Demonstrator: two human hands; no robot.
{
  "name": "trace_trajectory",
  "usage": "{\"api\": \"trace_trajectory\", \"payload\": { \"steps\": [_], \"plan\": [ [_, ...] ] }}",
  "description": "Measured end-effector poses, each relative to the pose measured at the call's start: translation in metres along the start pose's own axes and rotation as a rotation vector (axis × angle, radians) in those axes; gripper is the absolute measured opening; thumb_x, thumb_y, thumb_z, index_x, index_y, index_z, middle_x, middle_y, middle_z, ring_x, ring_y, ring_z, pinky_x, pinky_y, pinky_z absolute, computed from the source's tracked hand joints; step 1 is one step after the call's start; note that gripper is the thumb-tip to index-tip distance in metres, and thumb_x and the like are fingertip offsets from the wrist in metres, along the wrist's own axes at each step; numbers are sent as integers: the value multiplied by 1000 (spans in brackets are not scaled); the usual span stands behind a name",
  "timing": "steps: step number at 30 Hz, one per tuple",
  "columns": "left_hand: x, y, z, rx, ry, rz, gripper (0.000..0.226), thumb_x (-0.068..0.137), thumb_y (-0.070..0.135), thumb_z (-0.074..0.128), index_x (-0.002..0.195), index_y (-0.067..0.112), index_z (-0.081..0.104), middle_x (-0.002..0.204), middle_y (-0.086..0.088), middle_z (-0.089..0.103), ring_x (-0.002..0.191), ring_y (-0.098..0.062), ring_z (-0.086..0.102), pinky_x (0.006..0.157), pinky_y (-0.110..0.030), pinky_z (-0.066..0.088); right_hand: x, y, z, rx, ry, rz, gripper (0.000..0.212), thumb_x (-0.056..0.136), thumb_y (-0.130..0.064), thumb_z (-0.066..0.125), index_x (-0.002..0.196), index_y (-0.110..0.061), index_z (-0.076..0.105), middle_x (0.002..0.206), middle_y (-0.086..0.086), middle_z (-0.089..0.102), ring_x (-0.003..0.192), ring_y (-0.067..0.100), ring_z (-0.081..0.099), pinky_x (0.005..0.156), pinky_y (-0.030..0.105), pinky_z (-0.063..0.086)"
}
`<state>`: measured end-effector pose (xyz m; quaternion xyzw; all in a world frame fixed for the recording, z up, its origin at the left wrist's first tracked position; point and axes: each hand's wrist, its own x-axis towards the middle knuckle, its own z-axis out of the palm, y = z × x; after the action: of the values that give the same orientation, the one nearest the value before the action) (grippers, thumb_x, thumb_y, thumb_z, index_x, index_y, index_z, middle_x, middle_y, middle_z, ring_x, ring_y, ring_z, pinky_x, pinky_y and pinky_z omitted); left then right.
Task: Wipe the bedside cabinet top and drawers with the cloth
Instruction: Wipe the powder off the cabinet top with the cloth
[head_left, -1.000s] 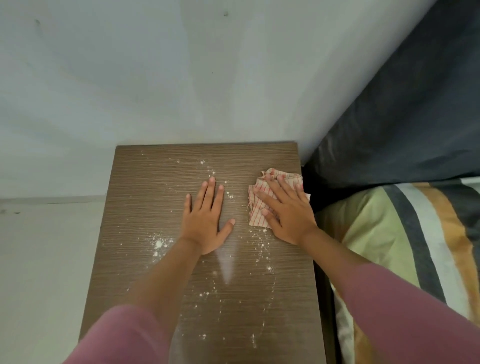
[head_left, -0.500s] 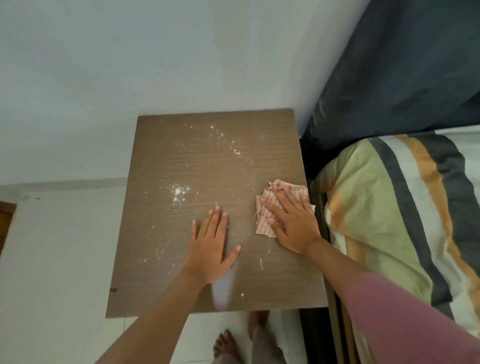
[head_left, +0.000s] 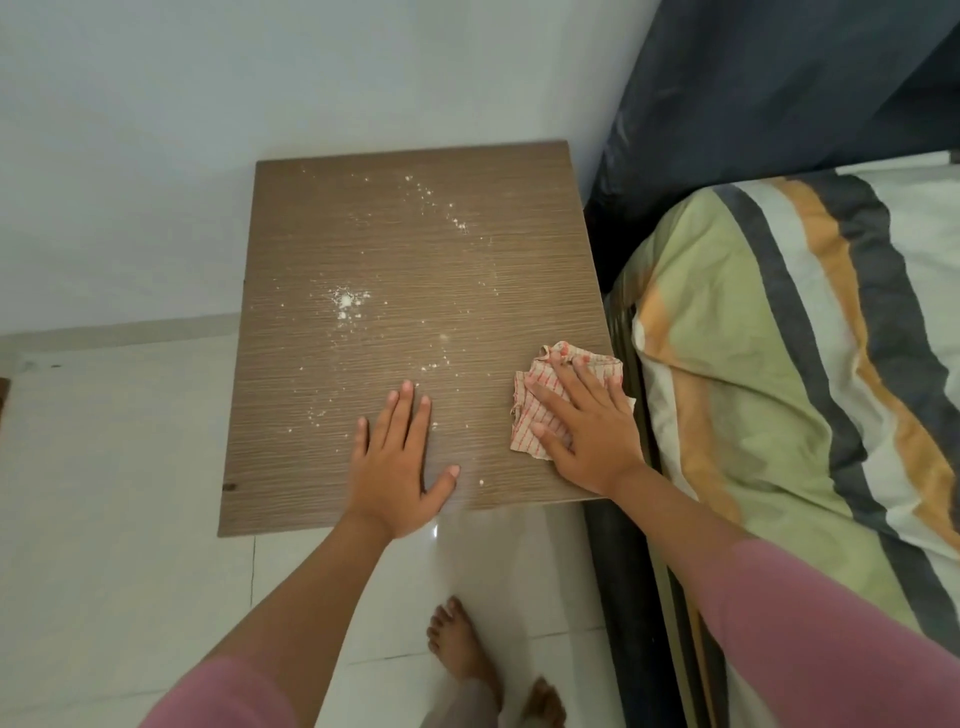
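While flat, right hand (head_left: 587, 431) on cloth (head_left: 535, 410)

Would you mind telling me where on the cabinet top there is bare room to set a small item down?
The far left corner of the cabinet top, by the wall, is barest. The near edge is taken: left hand flat, right hand pressing the cloth by the bed. White powder dusts the middle.

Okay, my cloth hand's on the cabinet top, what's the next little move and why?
Probably sweep the right hand, flat on the checked cloth at the near right corner, leftward and away toward the white powder. Powder is scattered across the middle and far part of the cabinet top, while the left hand rests flat near the front edge.
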<state>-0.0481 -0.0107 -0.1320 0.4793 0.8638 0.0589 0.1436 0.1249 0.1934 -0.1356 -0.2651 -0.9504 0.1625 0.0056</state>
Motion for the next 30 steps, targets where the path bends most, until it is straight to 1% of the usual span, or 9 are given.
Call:
{"api": "trace_trajectory", "payload": {
  "steps": [6, 9, 15, 17, 20, 23, 26, 28, 30],
  "plan": [
    [0, -1, 5, 17, 51, 6, 85, 81, 64, 32, 149, 18, 11, 158, -2, 1, 145, -19, 0, 113, -49, 4, -26, 0, 6, 13, 35, -8, 55, 89, -56, 34, 142, -45, 25, 158, -8, 13, 146, 18, 6, 116, 49, 5],
    [-1, -1, 7, 27, 80, 6, 84, 81, 64, 31, 149, 18, 12, 158, -2, 3, 145, -19, 2, 114, -50, 6, -43, -1, 11, 20, 59, -14, 53, 90, -55, 35, 142, -46, 26, 157, -9, 13, 146, 16, 6, 116, 47, 3],
    [-1, -1, 9, 44, 95, 6, 82, 82, 65, 28, 149, 19, 10, 158, -1, 1, 145, -19, 1, 114, -50, 6, -68, -5, 15, 88, 49, 7, 45, 93, -47, 34, 137, -41, 39, 153, -9, 26, 144, 16, 15, 114, 45, 5],
    [-2, 0, 8, 56, 82, 4, 82, 83, 65, 26, 149, 20, 9, 158, -2, 0, 145, -20, 1, 113, -50, 5, -71, -6, 10, 136, 22, -20, 42, 94, -40, 37, 135, -37, 45, 152, -7, 31, 143, 18, 21, 114, 47, 8],
    [-1, 3, 3, 87, 3, -16, 83, 83, 66, 18, 150, 21, 1, 158, -3, -8, 145, -21, -6, 113, -50, 3, -77, -5, -2, 268, -53, -14, 41, 92, -16, 52, 130, -32, 53, 149, -4, 37, 141, 18, 26, 113, 48, 20],
    [0, 7, -8, 111, -119, -42, 83, 84, 67, 15, 148, 20, -9, 156, -4, -17, 144, -21, -13, 114, -50, 3, -79, -7, -22, 298, -241, 31, 45, 91, -9, 52, 130, -31, 53, 145, -6, 43, 137, 17, 36, 107, 37, 36],
    [3, 11, -23, 118, -194, -38, 84, 87, 65, 25, 149, 18, -7, 156, -7, -16, 144, -24, -10, 116, -51, 8, -64, -9, -51, 334, -432, 94, 39, 91, -16, 55, 129, -27, 55, 131, -3, 58, 117, 18, 56, 94, 22, 42],
    [6, 12, -33, 115, -199, -22, 83, 87, 65, 26, 149, 16, 0, 157, -8, -10, 145, -24, -4, 116, -50, 6, -47, -12, -71, 370, -469, 128, 37, 92, -18, 56, 129, -24, 56, 128, -3, 60, 106, 14, 60, 88, 20, 46],
    [13, 10, -41, 106, -183, -1, 82, 87, 66, 24, 149, 15, 5, 158, -7, -5, 145, -24, -1, 115, -51, 4, -24, -17, -89, 391, -417, 141, 37, 93, -16, 55, 129, -21, 56, 123, -2, 62, 99, 9, 60, 79, 14, 45]
  ]
}}
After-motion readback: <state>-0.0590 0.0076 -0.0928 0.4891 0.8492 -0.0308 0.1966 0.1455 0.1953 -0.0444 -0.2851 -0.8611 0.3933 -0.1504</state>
